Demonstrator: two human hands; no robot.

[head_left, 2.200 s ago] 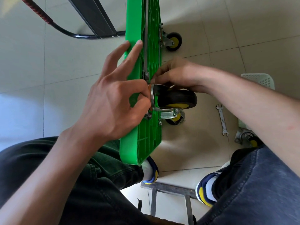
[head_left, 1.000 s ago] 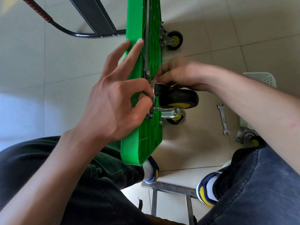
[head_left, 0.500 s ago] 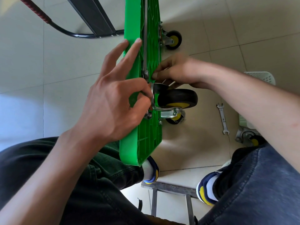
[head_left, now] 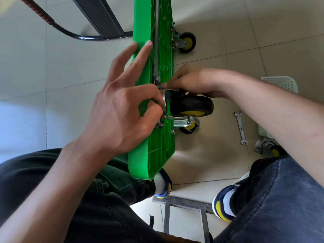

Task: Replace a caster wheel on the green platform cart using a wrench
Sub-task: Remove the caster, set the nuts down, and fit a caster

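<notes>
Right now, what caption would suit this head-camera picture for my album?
Both hands, left and right, fit a caster wheel to the upended green cart; the wrench lies unused on the floor.

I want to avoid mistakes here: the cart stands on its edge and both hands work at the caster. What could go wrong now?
1. The green cart stands on edge, and could tip.
2. The left hand and right hand pinch small parts at the caster plate; they could drop.
3. The wrench lies on the floor, away from both hands.

wrench on floor, right of cart.
</notes>
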